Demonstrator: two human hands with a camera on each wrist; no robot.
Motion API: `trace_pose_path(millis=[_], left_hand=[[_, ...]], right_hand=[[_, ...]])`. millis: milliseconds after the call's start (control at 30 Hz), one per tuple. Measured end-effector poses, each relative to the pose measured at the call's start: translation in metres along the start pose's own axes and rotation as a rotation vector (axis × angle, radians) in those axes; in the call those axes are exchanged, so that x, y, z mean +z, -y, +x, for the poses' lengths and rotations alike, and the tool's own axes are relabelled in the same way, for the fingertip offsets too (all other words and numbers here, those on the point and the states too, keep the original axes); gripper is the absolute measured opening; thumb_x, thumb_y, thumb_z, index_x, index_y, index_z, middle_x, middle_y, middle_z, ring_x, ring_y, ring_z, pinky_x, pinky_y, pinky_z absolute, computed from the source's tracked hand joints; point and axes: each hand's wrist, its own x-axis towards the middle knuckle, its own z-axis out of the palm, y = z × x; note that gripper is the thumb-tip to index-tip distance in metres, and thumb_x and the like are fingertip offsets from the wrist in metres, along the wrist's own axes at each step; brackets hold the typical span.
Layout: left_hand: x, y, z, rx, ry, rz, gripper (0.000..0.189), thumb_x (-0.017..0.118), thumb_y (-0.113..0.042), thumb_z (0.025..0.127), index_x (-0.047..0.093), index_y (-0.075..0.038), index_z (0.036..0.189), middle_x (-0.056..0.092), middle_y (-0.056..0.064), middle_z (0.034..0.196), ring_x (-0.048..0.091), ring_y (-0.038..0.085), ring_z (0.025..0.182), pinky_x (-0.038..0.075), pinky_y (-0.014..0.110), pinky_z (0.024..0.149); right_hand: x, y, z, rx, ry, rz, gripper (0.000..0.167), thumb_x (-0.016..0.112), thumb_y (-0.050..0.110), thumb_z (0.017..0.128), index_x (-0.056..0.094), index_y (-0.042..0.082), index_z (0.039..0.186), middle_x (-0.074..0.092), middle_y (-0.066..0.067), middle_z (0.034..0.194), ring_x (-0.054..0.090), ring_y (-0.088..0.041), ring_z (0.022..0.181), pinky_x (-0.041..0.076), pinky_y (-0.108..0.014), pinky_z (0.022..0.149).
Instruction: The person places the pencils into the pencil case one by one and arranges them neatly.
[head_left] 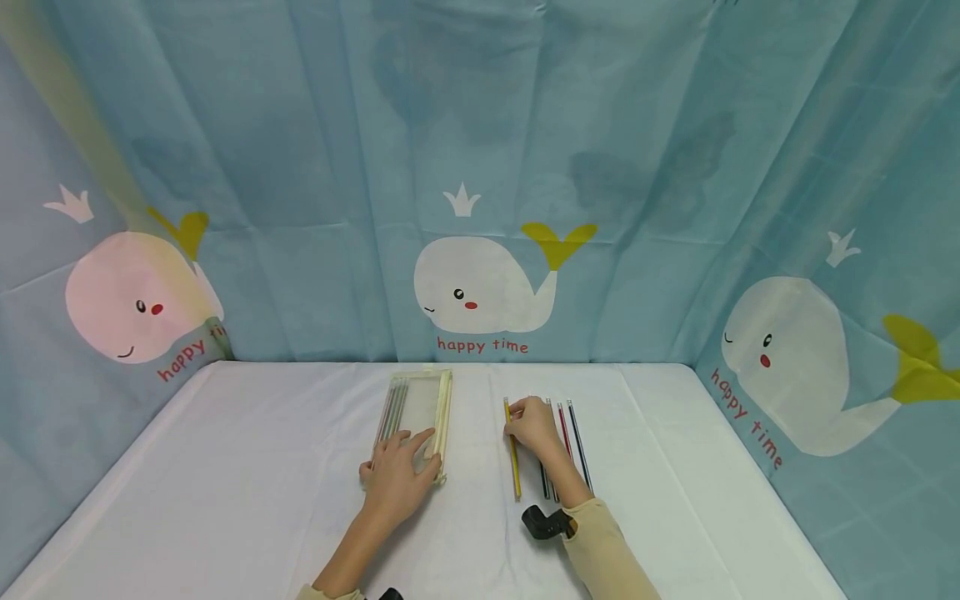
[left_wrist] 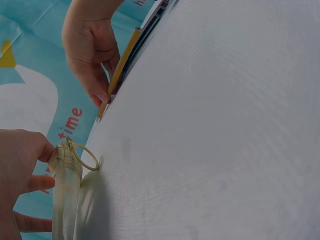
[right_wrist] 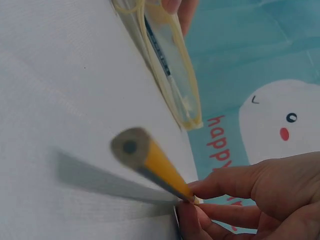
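Observation:
A clear zip pencil case [head_left: 420,396] with cream edging lies left of centre on the table, several pencils visible along its left side. My left hand [head_left: 397,475] rests on its near half with the fingers spread; in the left wrist view the fingers touch the case [left_wrist: 66,195] by its zip ring. Between thumb and fingers my right hand [head_left: 534,427] pinches a yellow pencil [head_left: 514,467]. In the right wrist view that pencil [right_wrist: 167,167] points its end at the camera, tilted over the cloth, and the right fingertips [right_wrist: 215,185] hold it.
Right of the yellow pencil lie several dark pencils [head_left: 579,442] and a red pencil [head_left: 564,429], partly hidden by my right hand and forearm. A white cloth covers the table [head_left: 247,467]. Blue whale-print curtains [head_left: 300,167] stand behind and at both sides.

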Motion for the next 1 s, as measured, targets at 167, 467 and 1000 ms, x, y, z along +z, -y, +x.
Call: trace_pose_path(millis=[167,467,1000], left_hand=[[0.0007,0.0003,0.0003,-0.003,-0.003,-0.003,0.044,0.064,-0.033,0.097,0.072,-0.018,0.138,0.059,0.025,0.143,0.049,0.052,0.132,0.036,0.077,0.089],[-0.0018,-0.0016,-0.0012,0.005,-0.004,0.009,0.042,0.065,-0.031,0.097,0.072,-0.018,0.137,0.06,0.025,0.142,0.05,0.053,0.131,0.036,0.08,0.089],[-0.0026,-0.0018,-0.0014,0.011,-0.006,0.007,0.041,0.066,-0.031,0.098,0.072,-0.017,0.136,0.06,0.025,0.141,0.051,0.052,0.129,0.036,0.08,0.09]], right_hand=[[-0.0001,-0.0022,0.002,0.026,0.008,0.041,0.031,0.072,-0.005,0.084,0.072,-0.014,0.114,0.067,-0.009,0.081,0.058,-0.012,0.063,0.051,-0.023,0.056],[-0.0012,-0.0023,0.0019,0.075,0.054,0.146,0.038,0.068,-0.004,0.088,0.068,-0.015,0.124,0.072,-0.018,0.094,0.064,-0.014,0.066,0.059,-0.027,0.058],[-0.0048,0.0018,0.0041,0.141,0.107,0.324,0.046,0.065,-0.006,0.087,0.063,-0.014,0.132,0.068,-0.017,0.097,0.064,-0.015,0.07,0.057,-0.026,0.06]])
